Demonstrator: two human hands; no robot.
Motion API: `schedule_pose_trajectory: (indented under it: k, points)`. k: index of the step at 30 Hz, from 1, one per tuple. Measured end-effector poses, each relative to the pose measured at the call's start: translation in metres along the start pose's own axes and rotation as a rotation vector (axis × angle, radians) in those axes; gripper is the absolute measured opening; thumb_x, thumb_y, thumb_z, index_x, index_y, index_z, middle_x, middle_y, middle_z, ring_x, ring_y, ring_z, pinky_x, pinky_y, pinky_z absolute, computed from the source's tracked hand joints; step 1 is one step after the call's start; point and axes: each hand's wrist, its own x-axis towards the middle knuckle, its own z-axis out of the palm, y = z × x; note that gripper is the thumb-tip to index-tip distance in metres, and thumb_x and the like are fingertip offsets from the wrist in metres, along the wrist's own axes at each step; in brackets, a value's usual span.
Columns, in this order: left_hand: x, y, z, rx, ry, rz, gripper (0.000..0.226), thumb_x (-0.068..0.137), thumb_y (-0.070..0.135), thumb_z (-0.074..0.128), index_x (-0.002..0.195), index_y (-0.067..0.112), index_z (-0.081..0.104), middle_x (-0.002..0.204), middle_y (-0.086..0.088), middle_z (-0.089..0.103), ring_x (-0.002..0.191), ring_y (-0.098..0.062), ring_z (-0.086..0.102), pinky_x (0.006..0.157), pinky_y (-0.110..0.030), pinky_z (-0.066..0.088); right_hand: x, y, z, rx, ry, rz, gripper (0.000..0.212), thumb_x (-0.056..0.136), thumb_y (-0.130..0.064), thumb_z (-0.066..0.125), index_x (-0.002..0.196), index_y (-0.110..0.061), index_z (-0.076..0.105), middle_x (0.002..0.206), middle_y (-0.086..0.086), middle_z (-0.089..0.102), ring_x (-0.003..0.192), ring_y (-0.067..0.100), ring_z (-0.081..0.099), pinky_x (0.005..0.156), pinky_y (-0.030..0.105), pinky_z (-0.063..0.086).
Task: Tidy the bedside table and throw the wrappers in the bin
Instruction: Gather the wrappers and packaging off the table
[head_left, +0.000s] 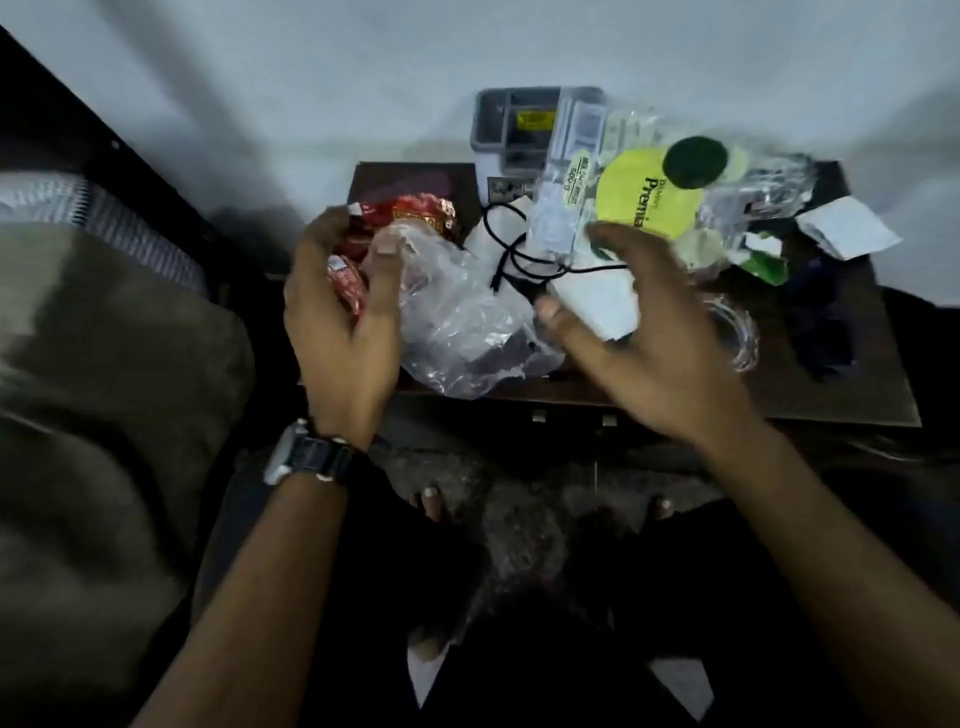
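A dark wooden bedside table (878, 374) stands against the pale wall, strewn with wrappers. My left hand (343, 322) grips a red snack wrapper (410, 215) together with a crumpled clear plastic bag (467, 332) at the table's left front. My right hand (639, 332) holds up a large clear packet with a yellow-green round label (644, 192) above the middle of the table; its fingers curl around the packet's lower edge. A white paper (602, 306) lies under that hand.
A grey and white organiser box (498, 130) stands at the table's back edge, with a black cord (511, 249) looped in front of it. A white sachet (847, 228), a green scrap (766, 267) and a dark cloth (821, 322) lie on the right. A bed (104, 364) is on the left.
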Motion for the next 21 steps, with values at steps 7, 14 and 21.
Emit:
schedule_pose_trajectory:
  k: [7, 14, 21]
  points:
    - [0.004, 0.005, 0.000, -0.293, -0.041, -0.410, 0.040, 0.099, 0.050, 0.053, 0.124, 0.020, 0.066, 0.121, 0.000, 0.074, 0.111, -0.015, 0.069, 0.102, -0.041, 0.054, 0.004, -0.027, 0.061, -0.208, -0.230, -0.089, 0.130, 0.062, -0.075, 0.080, 0.161, -0.035, 0.004, 0.167, 0.004, 0.014, 0.153, 0.030, 0.026, 0.116, 0.052, 0.041]
    - [0.011, 0.006, 0.006, -0.276, -0.120, -0.408, 0.037, 0.099, 0.054, 0.048, 0.112, 0.027, 0.069, 0.115, 0.003, 0.076, 0.109, -0.016, 0.072, 0.102, -0.048, 0.055, 0.036, -0.017, 0.085, -0.194, -0.188, -0.174, 0.093, 0.083, -0.021, 0.075, 0.158, -0.042, 0.024, 0.151, 0.007, 0.043, 0.126, 0.031, 0.056, 0.091, 0.042, 0.056]
    - [0.019, 0.014, 0.001, -0.397, -0.014, -0.357, 0.035, 0.109, 0.041, 0.043, 0.120, 0.018, 0.068, 0.116, 0.002, 0.077, 0.111, -0.010, 0.071, 0.097, -0.027, 0.053, 0.049, -0.014, 0.056, -0.019, 0.074, -0.242, 0.042, 0.089, -0.005, 0.064, 0.127, -0.021, 0.068, 0.123, 0.005, 0.067, 0.106, 0.019, 0.065, 0.092, 0.024, 0.051]
